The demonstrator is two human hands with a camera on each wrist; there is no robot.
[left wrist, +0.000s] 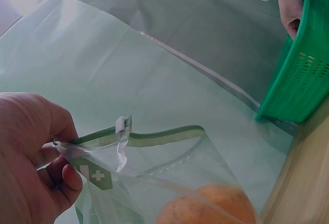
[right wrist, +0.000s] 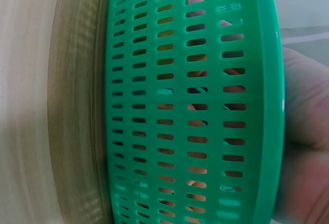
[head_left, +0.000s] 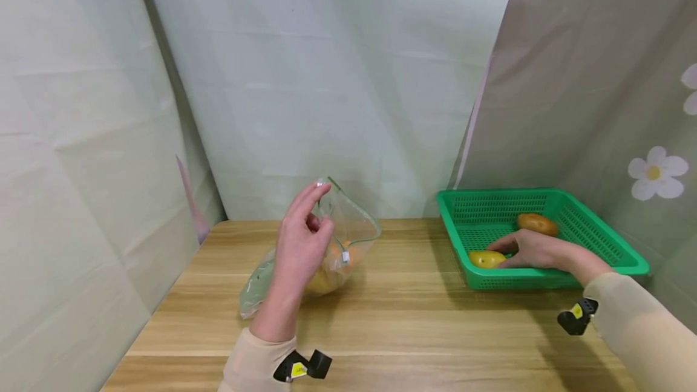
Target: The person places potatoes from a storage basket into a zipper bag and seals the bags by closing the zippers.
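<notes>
Bag: clear plastic zip bag with a green seal strip [head_left: 348, 241] stands left of centre in the head view, mouth open, orange fruit [left wrist: 216, 206] inside.
Left hand: left hand [head_left: 299, 247] pinches the bag's upper edge between thumb and fingertips, holding it up off the wooden table [head_left: 403, 313].
Right hand: right hand [head_left: 536, 250] reaches into the green slotted plastic basket [head_left: 615, 247] at right of frame, fingers extended and close together, touching the yellow round fruit [head_left: 484, 258]; whether they grip it, I cannot tell.
Basket: brownish-orange oval fruit [head_left: 536, 223] lies further back in it.
Backdrop: pale cloth with white flowers [head_left: 656, 173] at far right.
</notes>
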